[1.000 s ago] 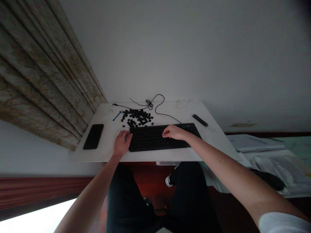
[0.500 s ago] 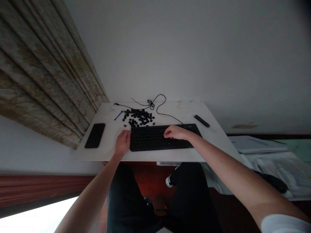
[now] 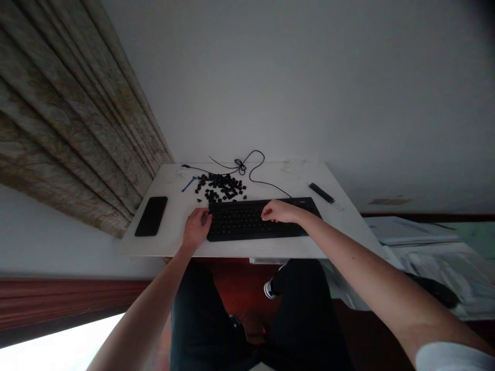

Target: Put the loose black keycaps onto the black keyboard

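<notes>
A black keyboard (image 3: pixel 247 226) lies flat near the front of the white desk, with bare switch spots apparently showing in its rows. My left hand (image 3: pixel 195 229) rests at its left end, thumb spread from the fingers and reaching over the edge. My right hand (image 3: pixel 276 211) is over the keyboard's right-centre part, fingers curled into a pinch; anything between the fingertips is too small to see. Behind the keyboard lies a loose pile of small black keycaps (image 3: pixel 222 185). A slim blue tool (image 3: pixel 189 184) sits just left of the pile.
A black phone (image 3: pixel 151 216) lies at the desk's left side. A long black strip (image 3: pixel 322 192) rests at the back right. The tied black cable (image 3: pixel 240 166) runs along the back to the keyboard. A curtain (image 3: pixel 88 113) hangs at the left; wall stands behind the desk.
My left thumb has moved away from the fingers and over the keyboard's left edge. My right hand has shifted only very slightly, still pinched.
</notes>
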`<state>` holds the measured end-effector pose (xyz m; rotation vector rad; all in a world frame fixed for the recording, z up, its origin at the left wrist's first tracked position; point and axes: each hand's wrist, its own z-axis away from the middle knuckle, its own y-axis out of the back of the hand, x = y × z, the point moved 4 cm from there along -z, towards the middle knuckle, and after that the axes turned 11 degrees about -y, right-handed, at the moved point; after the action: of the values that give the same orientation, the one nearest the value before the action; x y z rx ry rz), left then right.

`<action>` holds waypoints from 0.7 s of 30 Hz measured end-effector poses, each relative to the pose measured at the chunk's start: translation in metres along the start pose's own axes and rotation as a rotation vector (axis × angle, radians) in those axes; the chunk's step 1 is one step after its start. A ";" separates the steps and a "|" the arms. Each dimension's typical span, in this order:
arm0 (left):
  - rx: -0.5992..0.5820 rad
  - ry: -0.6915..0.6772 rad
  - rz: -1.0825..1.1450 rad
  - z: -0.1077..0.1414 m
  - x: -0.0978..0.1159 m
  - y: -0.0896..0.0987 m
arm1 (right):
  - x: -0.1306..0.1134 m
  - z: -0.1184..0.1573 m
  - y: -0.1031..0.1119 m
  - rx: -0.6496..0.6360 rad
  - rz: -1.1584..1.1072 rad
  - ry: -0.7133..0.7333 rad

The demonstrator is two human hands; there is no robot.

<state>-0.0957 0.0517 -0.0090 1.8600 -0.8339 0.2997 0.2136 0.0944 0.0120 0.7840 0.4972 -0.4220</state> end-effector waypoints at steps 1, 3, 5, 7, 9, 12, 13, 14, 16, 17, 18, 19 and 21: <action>-0.001 0.002 0.001 0.000 0.000 0.000 | 0.000 0.000 0.000 0.001 0.004 0.001; -0.005 0.007 0.006 0.000 -0.001 0.000 | 0.000 0.001 0.001 -0.007 0.005 0.005; -0.008 0.008 0.010 0.000 -0.001 0.000 | 0.000 0.001 0.002 -0.023 -0.001 0.008; -0.007 0.004 0.010 0.000 0.000 0.000 | 0.000 0.002 0.004 -0.031 -0.003 0.009; -0.003 0.000 0.006 0.000 0.000 0.000 | 0.000 0.002 0.005 -0.031 0.006 0.008; 0.003 -0.004 0.004 0.000 0.001 0.001 | 0.000 0.000 0.004 -0.029 0.009 0.013; 0.003 -0.005 0.003 0.000 0.001 0.001 | 0.000 -0.001 0.003 -0.028 0.006 0.015; 0.003 -0.004 0.002 0.000 0.001 0.001 | 0.001 -0.001 0.002 -0.027 0.002 0.016; 0.002 -0.004 -0.001 0.000 0.001 0.001 | 0.001 -0.002 0.000 -0.024 -0.001 0.018; 0.002 -0.004 -0.001 0.000 0.001 0.001 | 0.000 -0.002 0.000 -0.022 0.000 0.018; 0.001 -0.004 -0.001 0.000 0.001 0.001 | 0.000 -0.002 0.000 -0.021 0.004 0.016; 0.000 -0.005 -0.001 0.000 0.001 0.000 | -0.001 -0.001 -0.001 -0.018 0.008 0.013; -0.002 -0.006 -0.002 0.000 0.001 0.000 | -0.003 0.001 -0.001 -0.013 0.018 0.004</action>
<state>-0.0954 0.0510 -0.0085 1.8605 -0.8361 0.2915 0.2114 0.0940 0.0134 0.7760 0.4963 -0.3999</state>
